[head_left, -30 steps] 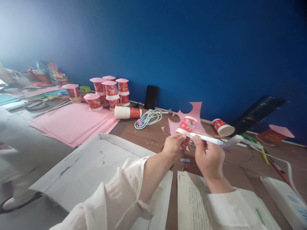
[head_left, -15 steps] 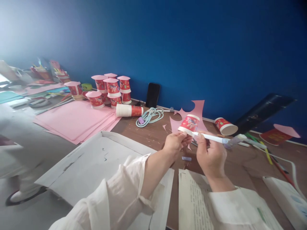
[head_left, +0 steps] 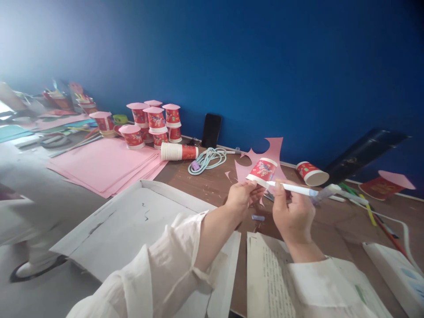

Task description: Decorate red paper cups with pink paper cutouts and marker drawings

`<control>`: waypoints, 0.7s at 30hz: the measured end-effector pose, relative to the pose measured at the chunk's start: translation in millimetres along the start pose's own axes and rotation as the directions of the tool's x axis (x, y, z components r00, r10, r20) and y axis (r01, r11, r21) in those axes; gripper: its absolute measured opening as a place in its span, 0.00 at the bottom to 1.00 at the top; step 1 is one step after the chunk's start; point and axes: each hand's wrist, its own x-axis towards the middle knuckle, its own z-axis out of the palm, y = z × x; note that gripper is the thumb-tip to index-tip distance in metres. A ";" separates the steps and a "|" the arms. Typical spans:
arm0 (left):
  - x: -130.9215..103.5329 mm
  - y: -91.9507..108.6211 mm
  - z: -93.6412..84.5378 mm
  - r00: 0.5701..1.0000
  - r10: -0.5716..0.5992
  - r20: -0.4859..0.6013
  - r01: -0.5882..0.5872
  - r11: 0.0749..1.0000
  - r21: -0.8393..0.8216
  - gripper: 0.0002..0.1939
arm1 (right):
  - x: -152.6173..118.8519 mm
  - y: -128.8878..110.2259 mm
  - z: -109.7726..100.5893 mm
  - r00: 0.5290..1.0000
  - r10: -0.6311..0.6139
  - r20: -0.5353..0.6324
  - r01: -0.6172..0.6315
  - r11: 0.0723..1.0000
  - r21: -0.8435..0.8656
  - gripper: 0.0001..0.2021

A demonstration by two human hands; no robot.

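My left hand (head_left: 243,194) is closed on a red patterned paper cup (head_left: 263,170) near its white rim. The cup is tilted, with the rim end toward me. In my right hand (head_left: 294,214) is a white pen (head_left: 293,189), slanting right, its tip touching or very near the cup's rim. A small purple cap (head_left: 258,217) lies on the table below both hands. Behind the cup stands a pink paper offcut (head_left: 274,148) with curved cut-outs, leaning on the wall.
Red cups with pink paper tops (head_left: 155,119) stand stacked at the back left, beside pink sheets (head_left: 106,165). A nested cup stack (head_left: 179,152), a coiled cable (head_left: 208,161) and a phone (head_left: 211,130) lie nearby. Another cup (head_left: 311,173) rests on its side at right. Printed papers (head_left: 265,274) lie in front.
My right hand and the pen have shifted slightly to the right. The cup stays in my left hand, almost unmoved.
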 end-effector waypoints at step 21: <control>4.6 2.1 -0.3 0.999 -0.022 -0.049 0.019 0.998 -0.055 0.07 | -2.7 6.1 1.0 0.997 -0.069 -0.024 0.070 0.997 0.021 0.09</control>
